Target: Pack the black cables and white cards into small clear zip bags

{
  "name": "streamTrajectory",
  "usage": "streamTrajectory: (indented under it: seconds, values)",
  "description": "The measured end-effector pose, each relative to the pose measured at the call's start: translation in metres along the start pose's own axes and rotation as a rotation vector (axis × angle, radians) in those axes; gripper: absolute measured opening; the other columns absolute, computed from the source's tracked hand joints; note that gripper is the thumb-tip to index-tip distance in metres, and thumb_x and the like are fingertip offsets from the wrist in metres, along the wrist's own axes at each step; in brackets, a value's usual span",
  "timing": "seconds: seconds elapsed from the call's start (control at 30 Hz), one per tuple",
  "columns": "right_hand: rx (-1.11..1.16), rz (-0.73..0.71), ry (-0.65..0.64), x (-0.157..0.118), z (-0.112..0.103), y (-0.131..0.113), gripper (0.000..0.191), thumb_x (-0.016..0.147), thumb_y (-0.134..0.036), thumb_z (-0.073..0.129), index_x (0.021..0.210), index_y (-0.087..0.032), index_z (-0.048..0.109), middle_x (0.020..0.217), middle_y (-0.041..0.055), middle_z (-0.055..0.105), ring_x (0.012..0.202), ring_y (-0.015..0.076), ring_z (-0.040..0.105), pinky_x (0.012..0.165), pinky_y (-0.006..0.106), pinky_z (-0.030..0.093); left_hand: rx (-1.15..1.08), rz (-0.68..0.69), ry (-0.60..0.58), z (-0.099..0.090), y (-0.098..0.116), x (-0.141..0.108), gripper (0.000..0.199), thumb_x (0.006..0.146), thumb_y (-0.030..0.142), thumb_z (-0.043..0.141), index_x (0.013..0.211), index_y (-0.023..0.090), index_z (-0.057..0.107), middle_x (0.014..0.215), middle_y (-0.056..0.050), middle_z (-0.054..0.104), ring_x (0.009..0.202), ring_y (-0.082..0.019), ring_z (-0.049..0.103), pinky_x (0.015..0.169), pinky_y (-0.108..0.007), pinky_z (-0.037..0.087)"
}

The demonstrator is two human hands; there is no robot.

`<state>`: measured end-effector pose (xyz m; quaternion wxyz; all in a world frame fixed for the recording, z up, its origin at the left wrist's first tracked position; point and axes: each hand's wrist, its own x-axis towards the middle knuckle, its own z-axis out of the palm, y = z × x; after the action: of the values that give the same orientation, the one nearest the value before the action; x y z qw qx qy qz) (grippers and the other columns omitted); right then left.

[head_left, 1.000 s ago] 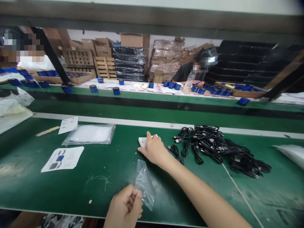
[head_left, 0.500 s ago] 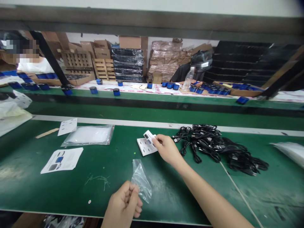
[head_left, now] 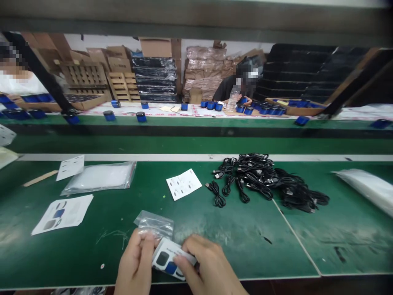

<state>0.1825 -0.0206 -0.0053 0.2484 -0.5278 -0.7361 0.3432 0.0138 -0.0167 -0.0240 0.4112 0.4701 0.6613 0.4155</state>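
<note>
1. Head view: a printed leaflet [head_left: 168,257] is being held at a clear bag [head_left: 156,222], both near the front edge of the counter [head_left: 245,237], to the left of the cable pile [head_left: 270,180] and nearer the person.
2. The bag is being pinched by the left hand [head_left: 135,262], its fingers curled in nearly against the thumb.
3. The leaflet is being gripped by the right hand [head_left: 208,262], the thumb pressing on the printed face and the fingers bent around the far edge.
4. Whether a corner is being covered by the bag's film cannot be told; the mouth is being hidden by fingers and glare.
5. Seemingly, leaflet and bag are being lined up. For good work, the film layers are best being parted by the left fingertips, and the leaflet is best being held flat and guided corner first, since thin film is likely to be creased or snagged by a hard push.
6. Left of the cable pile, another sheet [head_left: 184,184] is being left flat; just beside the pile's left end, a loose cable [head_left: 216,194] is lying coiled.
</note>
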Motion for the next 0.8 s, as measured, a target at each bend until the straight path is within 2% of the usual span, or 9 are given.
streamTrajectory:
  seconds: [0.13,0.2,0.3,0.33,0.4,0.47,0.53,0.67,0.8]
  values:
    - [0.088,-0.004,0.043,-0.001,0.007,-0.002,0.009,0.076,-0.016,0.059,0.070,-0.020,0.053,0.069,0.0004,0.060,0.063,0.0160,0.056,0.059,0.024,0.039,0.299,0.186,0.160,0.006,0.000,-0.004,0.032,0.085,0.051,0.038,0.068,0.025,0.047,0.049,0.005,0.054,0.045,-0.016,0.053,0.044,-0.022,0.039]
    - [0.296,0.084,0.099,-0.003,0.015,-0.002,0.017,0.070,-0.014,0.062,0.083,-0.021,0.054,0.070,-0.0016,0.059,0.062,0.0146,0.055,0.057,0.023,0.040,0.360,0.181,0.208,0.008,0.001,-0.005,0.030,0.085,0.049,0.037,0.069,0.026,0.046,0.047,0.005,0.053,0.043,-0.016,0.053,0.043,-0.023,0.037]
    - [0.726,0.199,0.210,-0.008,0.035,0.000,0.057,0.058,-0.018,0.071,0.109,-0.022,0.046,0.080,-0.0012,0.058,0.061,0.0132,0.056,0.054,0.022,0.042,0.376,0.153,0.277,0.010,0.006,-0.007,0.027,0.087,0.046,0.036,0.070,0.026,0.044,0.051,0.005,0.052,0.046,-0.017,0.053,0.047,-0.024,0.037]
    - [0.854,0.220,0.210,-0.010,0.042,0.001,0.063,0.056,-0.020,0.073,0.111,-0.021,0.045,0.081,-0.0007,0.058,0.061,0.0131,0.057,0.054,0.022,0.043,0.375,0.149,0.297,0.010,0.009,-0.007,0.026,0.087,0.044,0.036,0.070,0.026,0.043,0.052,0.005,0.051,0.047,-0.017,0.052,0.048,-0.023,0.037]
    - [1.007,0.263,0.126,-0.012,0.053,0.006,0.050,0.057,-0.025,0.073,0.102,-0.020,0.052,0.076,-0.0008,0.060,0.058,0.0127,0.057,0.052,0.021,0.041,0.370,0.152,0.332,0.011,0.013,-0.009,0.025,0.087,0.042,0.036,0.071,0.026,0.043,0.053,0.005,0.049,0.048,-0.016,0.051,0.049,-0.023,0.037]
    - [0.946,0.295,0.030,-0.013,0.058,0.010,0.024,0.062,-0.026,0.068,0.082,-0.018,0.057,0.064,-0.0019,0.059,0.053,0.0119,0.055,0.048,0.020,0.038,0.359,0.176,0.342,0.012,0.015,-0.011,0.024,0.087,0.041,0.037,0.071,0.026,0.043,0.053,0.005,0.048,0.049,-0.016,0.050,0.049,-0.023,0.037]
    - [0.724,0.270,0.027,-0.014,0.056,0.014,0.009,0.066,-0.021,0.063,0.065,-0.018,0.055,0.056,-0.0022,0.056,0.048,0.0115,0.052,0.044,0.019,0.035,0.340,0.206,0.307,0.012,0.013,-0.011,0.024,0.088,0.041,0.037,0.070,0.026,0.043,0.051,0.006,0.047,0.047,-0.016,0.050,0.048,-0.023,0.037]
    - [0.326,-0.042,0.267,-0.017,0.041,0.012,0.015,0.071,-0.011,0.055,0.057,-0.018,0.054,0.056,-0.0010,0.054,0.047,0.0105,0.052,0.044,0.019,0.036,0.343,0.232,0.214,0.005,0.005,-0.007,0.026,0.088,0.042,0.039,0.069,0.026,0.044,0.048,0.007,0.052,0.044,-0.014,0.054,0.046,-0.020,0.039]
    - [0.089,-0.333,0.550,-0.021,0.035,0.004,0.018,0.076,-0.003,0.052,0.074,-0.019,0.061,0.059,0.0006,0.060,0.046,0.0104,0.055,0.044,0.019,0.039,0.382,0.263,0.137,0.001,0.004,-0.008,0.025,0.087,0.043,0.041,0.070,0.025,0.048,0.052,0.006,0.059,0.049,-0.014,0.060,0.049,-0.019,0.041]
